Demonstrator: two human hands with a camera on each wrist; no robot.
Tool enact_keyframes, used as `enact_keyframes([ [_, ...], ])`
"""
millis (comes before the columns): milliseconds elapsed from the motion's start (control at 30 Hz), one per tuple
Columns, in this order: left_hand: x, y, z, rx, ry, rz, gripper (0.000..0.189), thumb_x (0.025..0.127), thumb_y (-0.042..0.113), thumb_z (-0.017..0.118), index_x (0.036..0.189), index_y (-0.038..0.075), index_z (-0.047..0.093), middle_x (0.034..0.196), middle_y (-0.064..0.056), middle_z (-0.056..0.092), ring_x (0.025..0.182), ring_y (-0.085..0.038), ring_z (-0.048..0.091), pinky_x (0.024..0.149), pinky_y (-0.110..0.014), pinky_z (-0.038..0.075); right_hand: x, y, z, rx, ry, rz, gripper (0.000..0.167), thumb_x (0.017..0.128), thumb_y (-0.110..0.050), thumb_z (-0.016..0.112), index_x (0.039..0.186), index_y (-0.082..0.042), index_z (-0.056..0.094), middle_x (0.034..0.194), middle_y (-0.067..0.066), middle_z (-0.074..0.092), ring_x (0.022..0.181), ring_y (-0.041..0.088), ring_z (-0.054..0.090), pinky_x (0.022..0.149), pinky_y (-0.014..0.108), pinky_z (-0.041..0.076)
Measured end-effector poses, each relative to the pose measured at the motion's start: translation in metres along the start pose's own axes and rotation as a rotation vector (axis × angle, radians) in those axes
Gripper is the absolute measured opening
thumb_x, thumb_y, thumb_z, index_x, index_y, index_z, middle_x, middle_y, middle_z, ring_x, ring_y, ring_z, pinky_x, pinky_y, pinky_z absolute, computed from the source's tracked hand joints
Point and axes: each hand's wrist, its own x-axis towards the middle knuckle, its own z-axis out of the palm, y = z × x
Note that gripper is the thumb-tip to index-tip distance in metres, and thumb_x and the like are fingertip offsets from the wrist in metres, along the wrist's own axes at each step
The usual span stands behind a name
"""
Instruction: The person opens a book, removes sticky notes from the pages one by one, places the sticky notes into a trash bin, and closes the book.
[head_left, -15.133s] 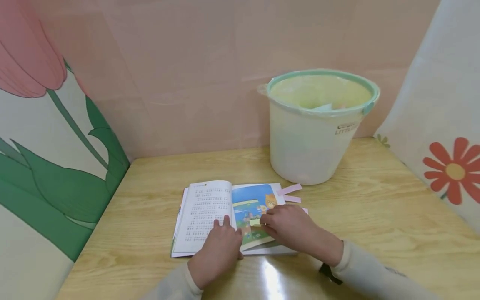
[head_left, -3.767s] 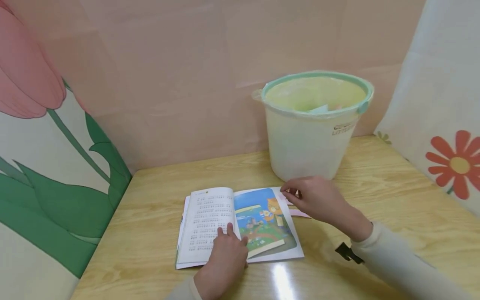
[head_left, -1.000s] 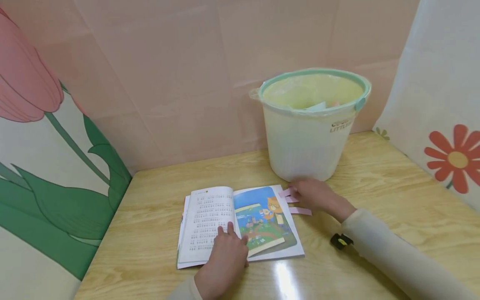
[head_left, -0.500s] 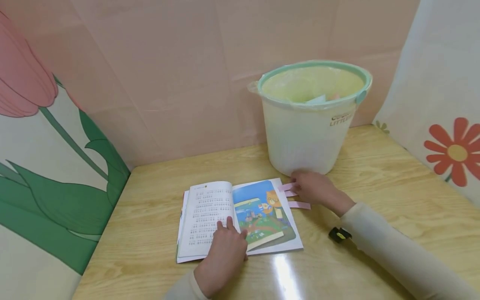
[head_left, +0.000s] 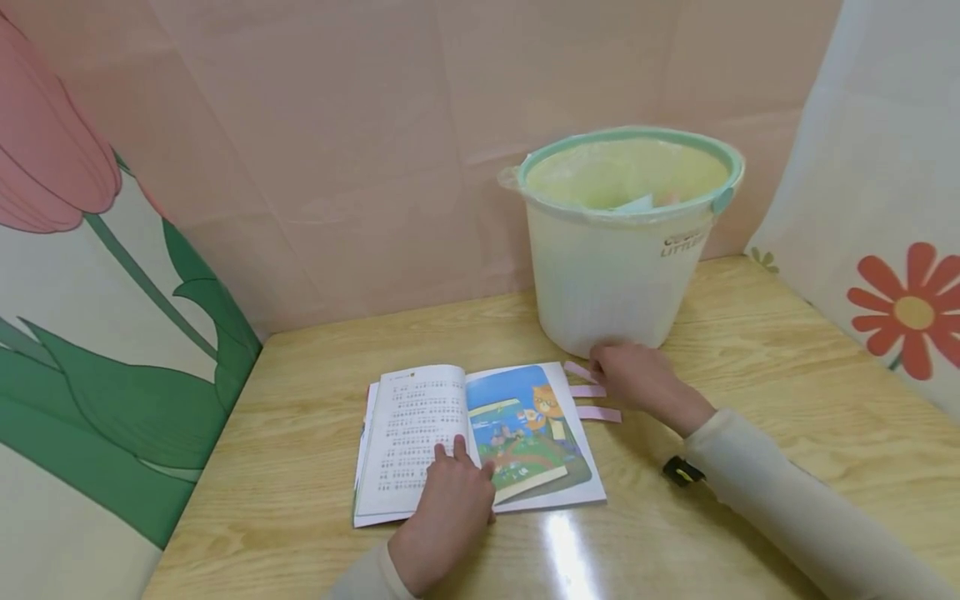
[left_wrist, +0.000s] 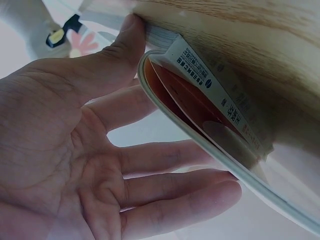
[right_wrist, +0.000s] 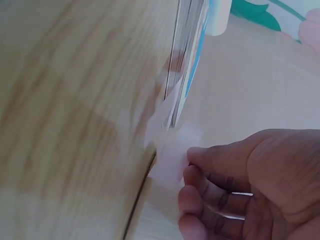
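Observation:
An open book [head_left: 415,417] lies on the table, its left page printed with text and its right page bearing a colourful picture [head_left: 517,450]. My left hand [head_left: 447,508] rests at the lower middle of the book with fingers extended over the left page; in the left wrist view the thumb is by the bottom edge. Pink page markers [head_left: 598,413] stick out from the right edge. At the topmost one [right_wrist: 170,160], my right hand [head_left: 641,379] has its thumb and index tips together and seems to pinch it. The strip looks blurred, and part of it is hidden.
A pale bucket [head_left: 611,283] with a green rim and plastic liner stands just behind the right hand, with papers inside. A pink wall covering [head_left: 360,167] hangs behind the wooden table [head_left: 300,433]. A black strap [head_left: 682,471] hangs by the right cuff.
Earlier my right hand was over the picture page, then moved to the markers. In the last half second it shifts slightly right, and the top marker swings downward at its outer end.

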Motion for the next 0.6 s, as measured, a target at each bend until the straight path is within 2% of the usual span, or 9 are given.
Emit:
enact_keyframes([
  [133,0.000,0.001,0.001,0.002,0.008,0.000,0.051,0.086,0.060,0.064,0.127,0.030,0.069,0.125,-0.021,0.068,0.110,-0.033,0.070,0.086,-0.041,0.059,-0.001,-0.002,-0.001,-0.011,0.027,-0.007,0.012,0.091,-0.011,0.064,0.079,-0.014,0.061,0.071,-0.001,0.058,0.062,0.018,0.053,0.049,0.033,0.042],
  [433,0.000,0.003,0.000,-0.002,0.016,-0.025,0.052,0.084,0.060,0.066,0.127,0.031,0.069,0.125,-0.021,0.068,0.108,-0.034,0.071,0.082,-0.040,0.060,-0.008,-0.007,-0.009,-0.035,0.102,-0.057,0.008,0.092,-0.008,0.062,0.085,-0.006,0.060,0.071,0.003,0.054,0.061,0.016,0.049,0.050,0.032,0.043],
  [600,-0.001,0.003,-0.001,-0.012,0.001,-0.034,0.052,0.084,0.060,0.067,0.127,0.031,0.069,0.127,-0.021,0.067,0.110,-0.035,0.070,0.082,-0.040,0.060,-0.014,-0.017,-0.020,-0.019,0.099,-0.086,0.004,0.093,-0.008,0.062,0.091,-0.005,0.061,0.078,0.003,0.056,0.064,0.014,0.050,0.053,0.030,0.045],
])
